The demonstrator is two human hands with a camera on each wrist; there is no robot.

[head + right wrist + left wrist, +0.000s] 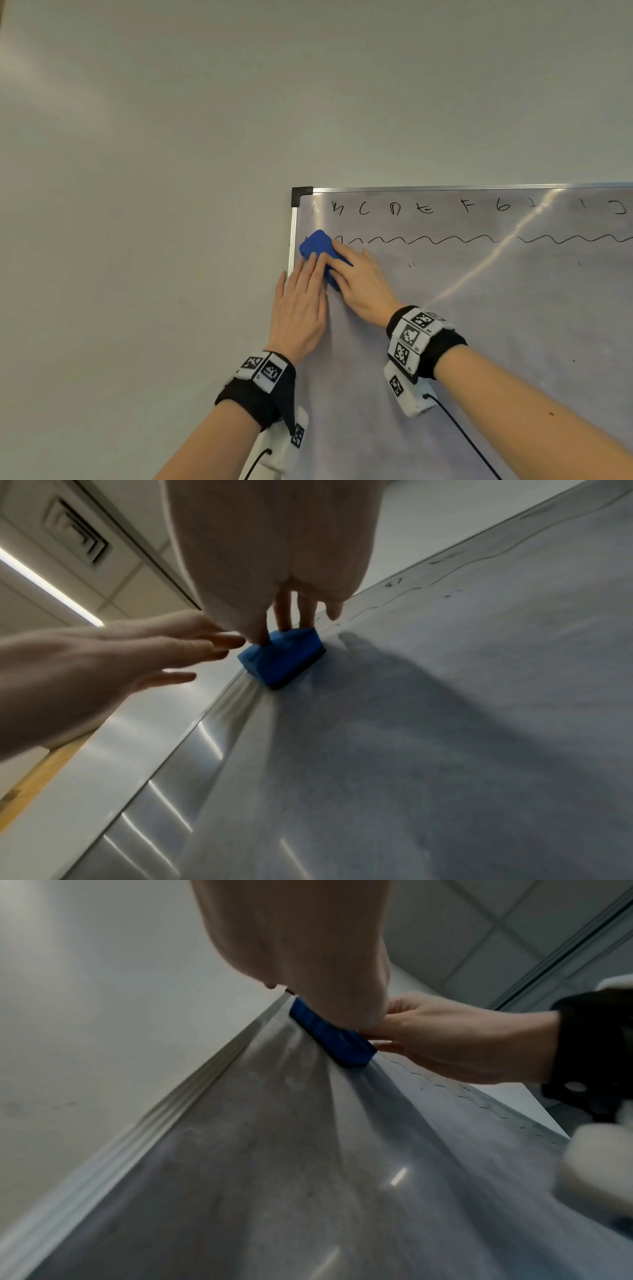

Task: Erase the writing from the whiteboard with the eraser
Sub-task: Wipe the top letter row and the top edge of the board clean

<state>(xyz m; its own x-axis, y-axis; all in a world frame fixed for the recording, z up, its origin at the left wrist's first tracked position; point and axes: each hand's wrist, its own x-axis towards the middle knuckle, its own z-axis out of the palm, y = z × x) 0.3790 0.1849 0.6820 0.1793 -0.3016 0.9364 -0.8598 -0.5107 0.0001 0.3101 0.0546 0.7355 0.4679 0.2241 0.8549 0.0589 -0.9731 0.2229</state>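
Observation:
A blue eraser (pixel 317 245) lies against the whiteboard (pixel 479 325) near its top left corner, at the left end of a black wavy line (pixel 445 240). Above that line runs a row of black letters (pixel 466 205). My right hand (pixel 363 284) holds the eraser from the right, fingers across its back; the right wrist view shows the fingertips on the eraser (pixel 281 658). My left hand (pixel 301 301) lies flat, its straight fingers pressing on the eraser's lower left part. In the left wrist view the eraser (pixel 329 1034) sits flush on the board under both hands.
The board's metal frame (pixel 293 240) with a black corner cap (pixel 301 194) runs just left of the eraser. A plain wall (pixel 137 205) lies beyond it. Faint marker specks (pixel 411 263) dot the board below the wavy line. Wrist-camera cables (pixel 466 438) hang from both wrists.

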